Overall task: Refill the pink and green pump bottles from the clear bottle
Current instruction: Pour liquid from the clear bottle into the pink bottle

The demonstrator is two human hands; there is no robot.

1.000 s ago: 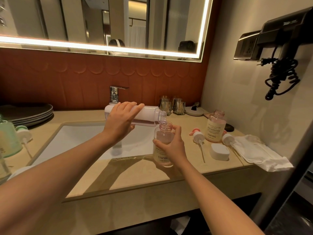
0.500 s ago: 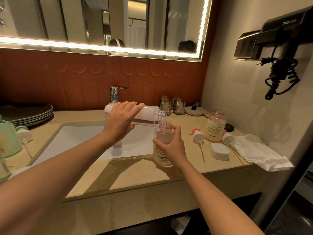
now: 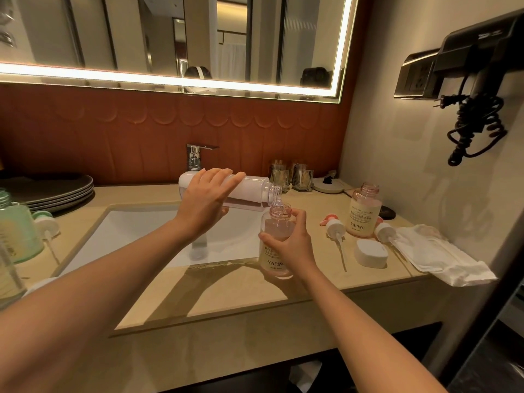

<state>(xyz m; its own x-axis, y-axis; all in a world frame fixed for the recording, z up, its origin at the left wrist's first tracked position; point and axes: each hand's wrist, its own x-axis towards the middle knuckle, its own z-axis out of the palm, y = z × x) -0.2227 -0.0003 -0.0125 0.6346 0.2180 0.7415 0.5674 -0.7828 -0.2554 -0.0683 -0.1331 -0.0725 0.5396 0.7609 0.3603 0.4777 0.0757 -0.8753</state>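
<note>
My left hand [image 3: 205,198] holds the clear bottle [image 3: 252,191] tipped almost level, with its open neck over the mouth of a pink bottle [image 3: 273,242]. My right hand [image 3: 292,239] grips that pink bottle, which stands upright on the counter at the sink's right edge. A second open pink bottle [image 3: 363,212] stands further right, with two pump heads [image 3: 334,229] lying beside it. A green bottle [image 3: 17,234] stands at the far left with its own pump head [image 3: 46,225] next to it.
The white sink [image 3: 136,236] and chrome tap [image 3: 195,156] lie behind my hands. A white cap [image 3: 371,253] and a folded white cloth [image 3: 442,258] lie at the right. Glasses [image 3: 292,175] stand by the wall, stacked plates [image 3: 56,191] at the left, a hair dryer [image 3: 476,66] on the wall.
</note>
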